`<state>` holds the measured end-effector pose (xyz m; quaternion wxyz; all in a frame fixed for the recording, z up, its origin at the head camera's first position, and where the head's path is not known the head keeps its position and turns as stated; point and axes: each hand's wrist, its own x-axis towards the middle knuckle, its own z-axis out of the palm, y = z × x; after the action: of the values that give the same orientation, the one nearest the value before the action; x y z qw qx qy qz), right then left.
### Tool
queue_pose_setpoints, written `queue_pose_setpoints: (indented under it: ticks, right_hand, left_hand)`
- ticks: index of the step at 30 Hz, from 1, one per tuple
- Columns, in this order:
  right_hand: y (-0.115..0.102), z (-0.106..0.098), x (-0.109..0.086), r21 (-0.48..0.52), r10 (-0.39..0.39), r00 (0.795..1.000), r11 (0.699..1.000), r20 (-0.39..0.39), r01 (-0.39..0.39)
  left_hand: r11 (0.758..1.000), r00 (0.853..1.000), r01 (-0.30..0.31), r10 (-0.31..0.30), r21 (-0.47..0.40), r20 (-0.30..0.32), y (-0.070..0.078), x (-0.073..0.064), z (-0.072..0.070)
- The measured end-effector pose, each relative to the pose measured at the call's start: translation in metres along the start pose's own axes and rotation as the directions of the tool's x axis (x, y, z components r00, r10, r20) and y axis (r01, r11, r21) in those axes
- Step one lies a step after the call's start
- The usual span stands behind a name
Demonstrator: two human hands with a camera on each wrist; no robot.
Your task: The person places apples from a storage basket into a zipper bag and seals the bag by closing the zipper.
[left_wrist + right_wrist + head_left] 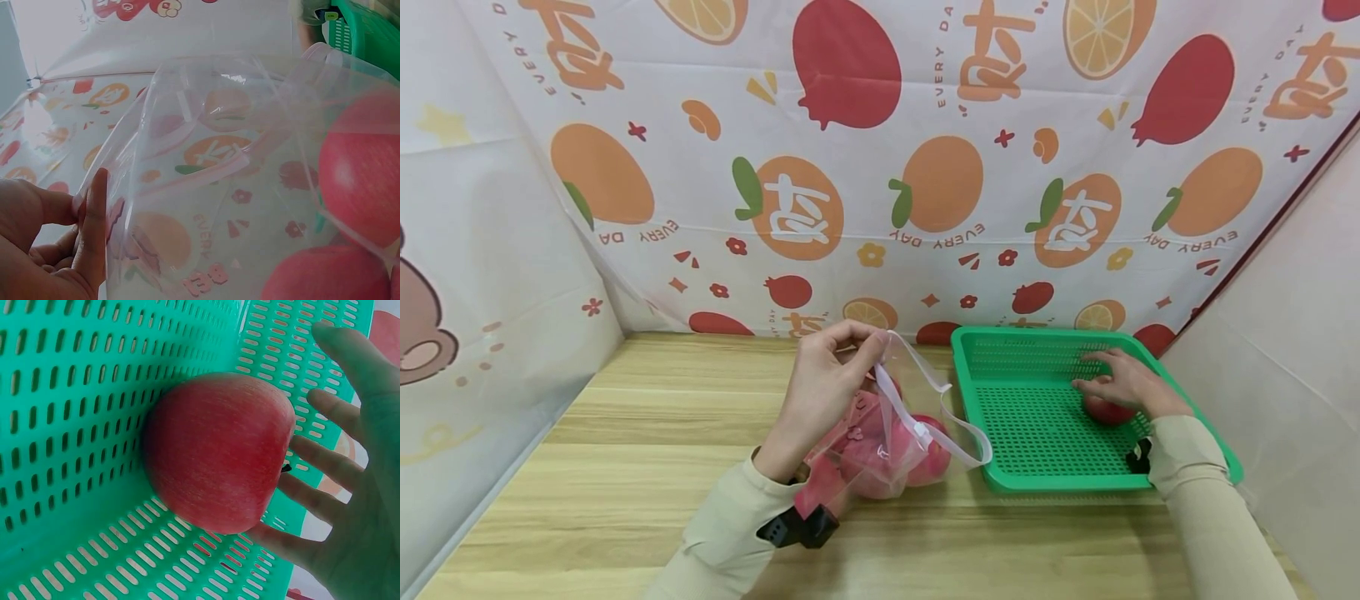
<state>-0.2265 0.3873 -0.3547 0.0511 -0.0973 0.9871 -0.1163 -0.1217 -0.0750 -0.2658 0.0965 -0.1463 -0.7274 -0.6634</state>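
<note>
My left hand (823, 379) pinches the top edge of a clear zip bag (898, 454) between thumb and fingers. Several red apples (369, 169) sit inside the bag, which rests on the table with its white-edged mouth partly apart and a slider on the strip. Over in the green basket (1075, 483), my right hand (1129, 385) is at a single red apple (219, 453). Its fingers (328, 462) are spread beside the stem end in the right wrist view, and it is not gripping the apple. That apple lies against the perforated basket wall.
The basket stands at the right of the wood-grain table (647, 467), close to the bag. A fruit-print cloth (880, 267) hangs at the back, with white cloth walls on either side. Black wrist cameras (797, 527) are strapped to both wrists.
</note>
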Motion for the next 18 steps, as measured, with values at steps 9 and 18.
queue_pose_setpoints:
  ticks: [9,18]
  right_hand:
    - [0.0013,0.0015,-0.0006,0.019,0.009,0.999,1.0,0.037,-0.01]
    - [0.0038,0.0017,-0.0006,0.02,0.038,0.997,0.999,0.064,-0.039]
  left_hand:
    - [1.0,1.0,-0.011,0.011,-0.012,0.003,-0.001,0.0006,0.0002]
    - [1.0,1.0,-0.009,0.009,-0.015,0.005,-0.0015,0.0004,0.0006]
